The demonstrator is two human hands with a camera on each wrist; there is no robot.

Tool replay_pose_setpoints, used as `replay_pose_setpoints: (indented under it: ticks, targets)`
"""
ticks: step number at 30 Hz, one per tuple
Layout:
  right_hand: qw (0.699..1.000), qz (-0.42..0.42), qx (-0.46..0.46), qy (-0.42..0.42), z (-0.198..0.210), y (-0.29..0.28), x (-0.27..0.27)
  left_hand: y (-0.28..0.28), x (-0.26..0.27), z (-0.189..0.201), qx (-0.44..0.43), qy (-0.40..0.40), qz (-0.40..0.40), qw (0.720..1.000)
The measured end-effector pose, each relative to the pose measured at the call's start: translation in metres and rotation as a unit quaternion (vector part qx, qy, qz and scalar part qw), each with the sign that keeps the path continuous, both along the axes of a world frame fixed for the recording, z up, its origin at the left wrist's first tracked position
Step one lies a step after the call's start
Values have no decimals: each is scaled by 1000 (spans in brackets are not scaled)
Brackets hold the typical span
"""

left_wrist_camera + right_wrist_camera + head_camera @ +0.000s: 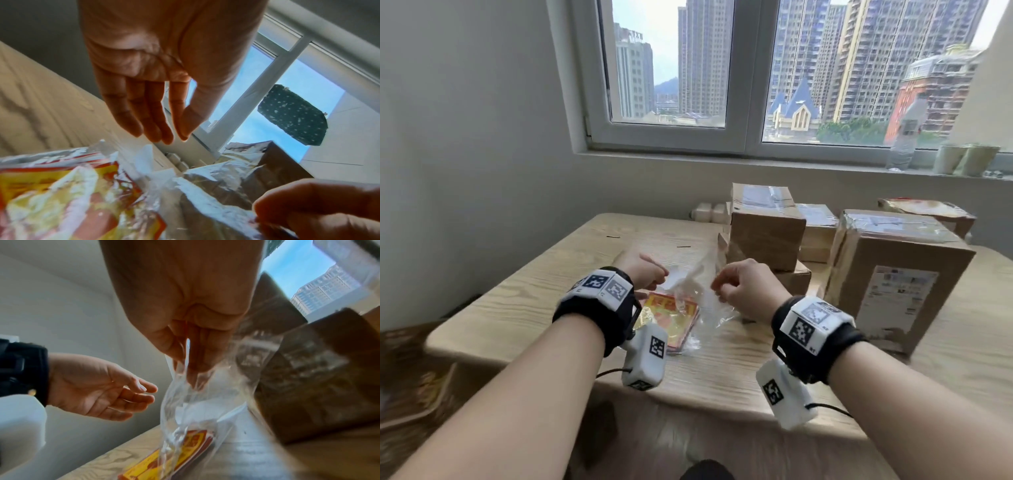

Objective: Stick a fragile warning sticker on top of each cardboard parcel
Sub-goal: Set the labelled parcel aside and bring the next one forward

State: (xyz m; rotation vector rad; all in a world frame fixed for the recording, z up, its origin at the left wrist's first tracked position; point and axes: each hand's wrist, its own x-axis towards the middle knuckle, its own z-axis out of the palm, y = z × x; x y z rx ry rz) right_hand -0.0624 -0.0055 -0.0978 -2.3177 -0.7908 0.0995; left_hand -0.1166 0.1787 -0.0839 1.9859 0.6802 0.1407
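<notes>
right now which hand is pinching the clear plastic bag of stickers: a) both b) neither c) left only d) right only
d: in the right wrist view the right hand pinches the top of the clear plastic bag, while the left hand hangs open beside it with relaxed fingers, apart from the plastic.

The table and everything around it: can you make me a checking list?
Surface: wooden table, bare at left.
Job's things: stickers inside clear plastic bag; cardboard parcels stacked at right, no sticker on top yet.
Clutter: nothing seen.
Hands: right hand pinches the bag's top; left hand open beside it, holding nothing.
Cables: black wires from wrist cameras.
Surroundings: window, cups on sill.
</notes>
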Motion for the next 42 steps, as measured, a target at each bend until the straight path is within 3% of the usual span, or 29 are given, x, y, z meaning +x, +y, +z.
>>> replay_pose_setpoints:
  ticks: [2, 5, 9, 19, 22, 29, 36, 42]
  targets:
    - [999, -27, -16, 32, -9, 10, 4, 10, 2, -14, 6, 7, 10, 1000]
    - [984, -105, 70, 127, -24, 21, 14, 23, 5, -33, -4, 22, 25, 999]
    - [952, -57, 27, 300, -39, 28, 17, 36, 9, -54, -35, 51, 36, 997]
    - [947, -43, 50, 315, -26, 52, 26, 47, 22, -58, -28, 43, 34, 998]
    - [923, -37, 100, 371, -28, 56, 26, 46, 25, -61, -29, 52, 13, 998]
    - [977, -53, -26, 203, -48, 70, 33, 49, 29, -69, -47, 67, 5, 997]
    - [986, -58, -94, 121, -56, 82, 38, 54, 27, -70, -99, 72, 25, 992]
    - [988, -61, -104, 99, -62, 88, 42, 61, 28, -77, -133, 63, 16, 989]
